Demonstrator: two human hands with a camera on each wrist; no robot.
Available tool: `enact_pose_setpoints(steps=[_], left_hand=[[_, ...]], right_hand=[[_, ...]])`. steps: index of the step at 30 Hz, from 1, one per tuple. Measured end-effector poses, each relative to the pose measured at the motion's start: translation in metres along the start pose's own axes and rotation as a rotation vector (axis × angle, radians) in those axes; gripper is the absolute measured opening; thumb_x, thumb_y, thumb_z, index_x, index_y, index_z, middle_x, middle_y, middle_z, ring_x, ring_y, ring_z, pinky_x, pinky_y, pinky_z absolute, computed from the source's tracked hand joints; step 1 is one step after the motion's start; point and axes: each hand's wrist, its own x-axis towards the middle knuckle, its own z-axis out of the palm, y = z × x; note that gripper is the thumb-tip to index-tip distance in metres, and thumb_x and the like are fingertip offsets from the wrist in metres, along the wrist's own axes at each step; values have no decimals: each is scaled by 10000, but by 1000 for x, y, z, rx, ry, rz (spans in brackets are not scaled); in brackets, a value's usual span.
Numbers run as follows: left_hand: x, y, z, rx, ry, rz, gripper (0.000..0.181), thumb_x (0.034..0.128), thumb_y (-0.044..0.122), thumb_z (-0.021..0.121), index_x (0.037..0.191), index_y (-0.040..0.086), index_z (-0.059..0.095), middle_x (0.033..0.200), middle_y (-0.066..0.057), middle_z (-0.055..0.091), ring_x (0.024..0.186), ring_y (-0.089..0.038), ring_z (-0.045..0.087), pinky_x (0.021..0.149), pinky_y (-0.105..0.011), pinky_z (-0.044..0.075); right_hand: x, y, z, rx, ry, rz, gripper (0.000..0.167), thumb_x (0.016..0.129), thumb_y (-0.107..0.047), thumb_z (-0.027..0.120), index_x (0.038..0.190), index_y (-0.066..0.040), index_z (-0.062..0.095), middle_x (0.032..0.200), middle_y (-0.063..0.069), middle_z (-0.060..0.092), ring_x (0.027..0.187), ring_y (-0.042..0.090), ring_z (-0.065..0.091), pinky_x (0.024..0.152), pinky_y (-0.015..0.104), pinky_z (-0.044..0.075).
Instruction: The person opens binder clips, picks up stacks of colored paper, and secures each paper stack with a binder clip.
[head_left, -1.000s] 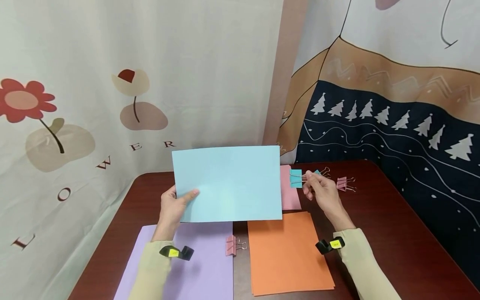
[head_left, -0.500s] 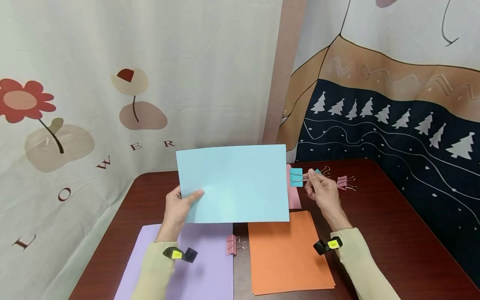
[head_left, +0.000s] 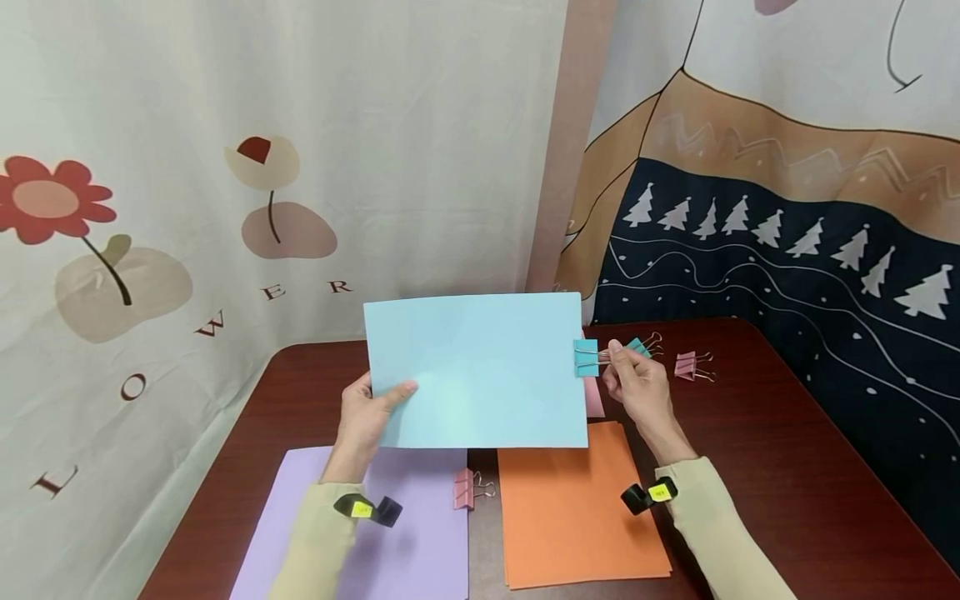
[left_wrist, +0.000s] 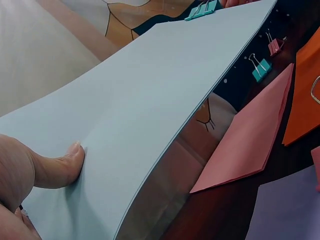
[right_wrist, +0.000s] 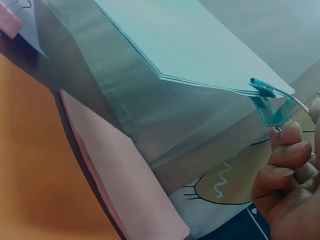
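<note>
My left hand (head_left: 371, 417) grips a few light blue paper sheets (head_left: 472, 367) by their left side, thumb on the front face; the fingers behind are hidden. The sheets are held up above the table, bowed slightly. At their right edge, my right hand (head_left: 637, 387) pinches the wire handles of a teal binder clip (head_left: 587, 357). In the right wrist view this binder clip (right_wrist: 270, 102) is spread, and the edge of the blue sheets (right_wrist: 200, 45) lies in its mouth. A second teal binder clip (left_wrist: 261, 68) lies on the table beyond the right hand.
Pink paper (left_wrist: 245, 130) lies behind the blue sheets. Orange paper (head_left: 581, 517) lies front right, purple paper (head_left: 420, 533) front left. One pink binder clip (head_left: 464, 489) sits at the purple paper's right edge; another pink binder clip (head_left: 686, 366) lies at the back right of the table (head_left: 780, 433).
My left hand has moved the blue sheets to the right, so their right edge has come into the spread teal clip. The right hand has stayed nearly in place.
</note>
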Motion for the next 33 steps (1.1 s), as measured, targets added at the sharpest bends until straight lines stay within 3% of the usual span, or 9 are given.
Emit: enact_pose_setpoints(steps=[5, 11, 16, 20, 24, 29, 33], left_hand=[[-2, 2, 2, -8, 1, -1, 479, 868, 247, 843, 1279, 77, 663, 984, 107, 705, 849, -76, 653, 742, -283, 557], [-1, 2, 5, -1, 0, 0, 469, 867, 247, 844, 1259, 64, 663, 986, 83, 705, 842, -77, 654, 749, -286, 545], [0, 1, 5, 7, 2, -13, 468, 872, 258, 839, 1265, 77, 662, 1040, 40, 713, 847, -81, 661, 753, -290, 551], [1, 1, 2, 14, -17, -30, 502, 908, 317, 800, 1331, 100, 640, 1135, -21, 717, 875, -88, 680, 763, -300, 565], [3, 2, -6, 2, -29, -50, 528, 943, 343, 757, 1394, 113, 609, 1123, -6, 733, 885, -92, 691, 765, -306, 569], [5, 3, -15, 1, -40, -61, 511, 973, 328, 719, 1413, 103, 588, 1047, 48, 747, 867, -82, 697, 758, -302, 566], [8, 6, -23, 31, -37, -56, 508, 980, 350, 706, 1397, 85, 587, 1082, 22, 754, 860, -80, 698, 753, -307, 563]], right_hand=[[1, -1, 3, -9, -15, -9, 491, 1077, -455, 482, 1080, -6, 683, 651, -7, 488, 545, 99, 421, 513, 246, 369], [2, 1, 5, -62, -24, -20, 553, 1072, -523, 443, 997, -17, 652, 659, -2, 521, 572, 137, 478, 526, 274, 423], [1, 2, 5, -86, -36, 55, 626, 1045, -620, 404, 1046, -51, 665, 725, 27, 586, 672, 286, 570, 607, 346, 508], [0, 0, 3, -76, -40, 120, 668, 1015, -657, 442, 1045, -33, 675, 772, 37, 587, 692, 227, 566, 670, 358, 528], [-1, -1, 0, -97, -63, 135, 649, 1001, -626, 522, 1072, -6, 700, 830, 40, 595, 719, 165, 568, 730, 353, 547], [-1, 1, -2, -158, -125, 142, 595, 990, -570, 596, 1180, -16, 703, 917, 83, 644, 786, 192, 618, 774, 336, 591], [0, 1, -2, -170, -181, 149, 484, 1020, -448, 614, 1241, -21, 673, 970, 128, 679, 788, 207, 648, 773, 320, 607]])
